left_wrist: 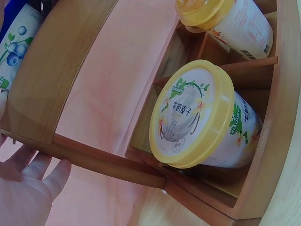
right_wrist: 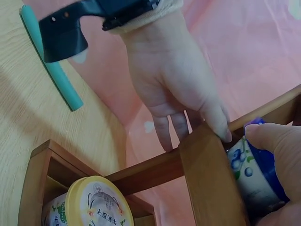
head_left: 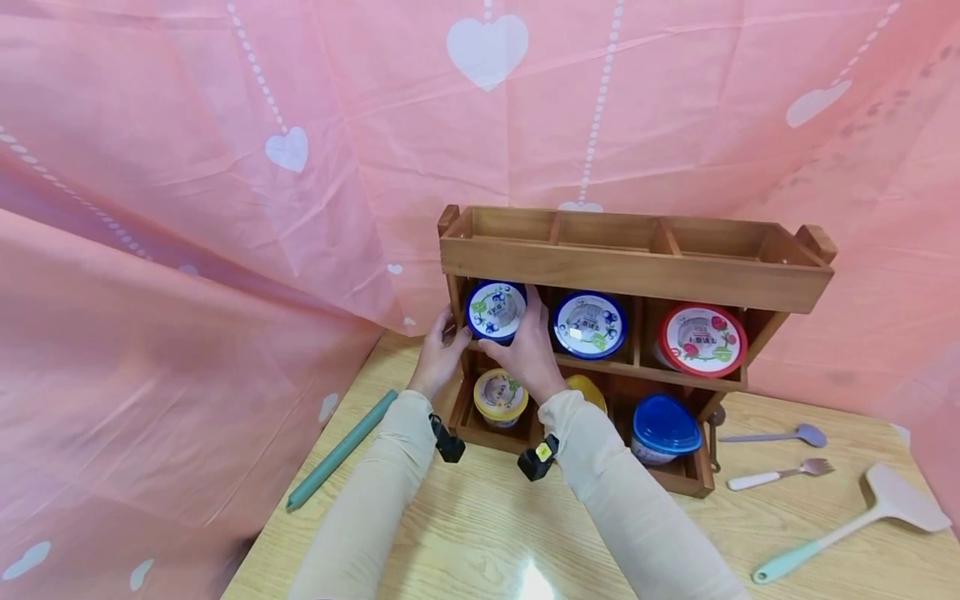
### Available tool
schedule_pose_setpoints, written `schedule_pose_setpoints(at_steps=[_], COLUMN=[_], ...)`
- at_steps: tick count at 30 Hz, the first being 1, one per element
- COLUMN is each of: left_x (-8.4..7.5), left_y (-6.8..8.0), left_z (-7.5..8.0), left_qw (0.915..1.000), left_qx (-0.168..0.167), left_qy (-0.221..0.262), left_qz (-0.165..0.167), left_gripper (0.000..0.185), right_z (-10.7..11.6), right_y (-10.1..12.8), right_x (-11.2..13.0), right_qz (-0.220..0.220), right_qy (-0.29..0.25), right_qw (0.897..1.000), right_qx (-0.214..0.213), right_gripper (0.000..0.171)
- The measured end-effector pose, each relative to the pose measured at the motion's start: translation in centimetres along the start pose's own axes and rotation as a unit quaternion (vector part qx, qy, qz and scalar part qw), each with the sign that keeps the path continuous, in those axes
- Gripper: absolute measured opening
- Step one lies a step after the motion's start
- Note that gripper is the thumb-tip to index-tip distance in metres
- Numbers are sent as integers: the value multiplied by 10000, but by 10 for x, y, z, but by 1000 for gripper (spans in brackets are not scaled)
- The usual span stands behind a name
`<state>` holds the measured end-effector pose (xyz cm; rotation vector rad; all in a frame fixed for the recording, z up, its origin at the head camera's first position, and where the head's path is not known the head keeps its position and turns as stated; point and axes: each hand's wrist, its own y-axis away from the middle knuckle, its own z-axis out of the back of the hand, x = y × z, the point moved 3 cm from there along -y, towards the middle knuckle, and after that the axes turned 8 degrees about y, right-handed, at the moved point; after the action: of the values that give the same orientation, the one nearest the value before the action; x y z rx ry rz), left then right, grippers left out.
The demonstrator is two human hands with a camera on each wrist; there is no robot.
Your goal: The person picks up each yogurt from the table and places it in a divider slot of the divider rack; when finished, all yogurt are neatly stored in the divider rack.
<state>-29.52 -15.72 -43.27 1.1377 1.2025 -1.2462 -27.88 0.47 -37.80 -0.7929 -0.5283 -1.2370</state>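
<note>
My right hand (head_left: 529, 354) grips a blue-lidded blueberry tub (head_left: 495, 310) in the left compartment of the middle shelf, thumb at the lid's lower edge and fingers over its right side. At the left end of the wooden rack (head_left: 630, 265), my left hand (head_left: 437, 357) holds the frame beside that tub. The right wrist view has the left thumb on the shelf's front board (right_wrist: 207, 165) and the other fingers behind the side post. Another blue-lidded tub (head_left: 590, 325) and a red-lidded one (head_left: 702, 340) share this shelf.
Below are a yellow-lidded tub (head_left: 501, 397), a second yellow lid (head_left: 587, 392) partly hidden by my right arm, and a blue-lidded container (head_left: 664, 427). A green stick (head_left: 341, 450) lies left. Right are a spoon (head_left: 810, 434), fork (head_left: 816, 467) and spatula (head_left: 900, 500). Pink cloth hangs behind.
</note>
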Motion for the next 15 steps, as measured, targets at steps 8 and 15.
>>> schedule_pose_setpoints(at_steps=[8,15], left_x=[-11,-8], left_y=[6,5], left_z=[-1,-1], left_qw=[9999,9998], left_qx=[92,90], left_qy=[120,186], left_qz=[24,60], left_gripper=[62,61], right_z=[9,19], right_y=[27,56], right_x=[7,8], right_qz=[295,301], right_qy=[227,225], right_qw=[9992,9993], right_qx=[-145,76], right_gripper=[108,103])
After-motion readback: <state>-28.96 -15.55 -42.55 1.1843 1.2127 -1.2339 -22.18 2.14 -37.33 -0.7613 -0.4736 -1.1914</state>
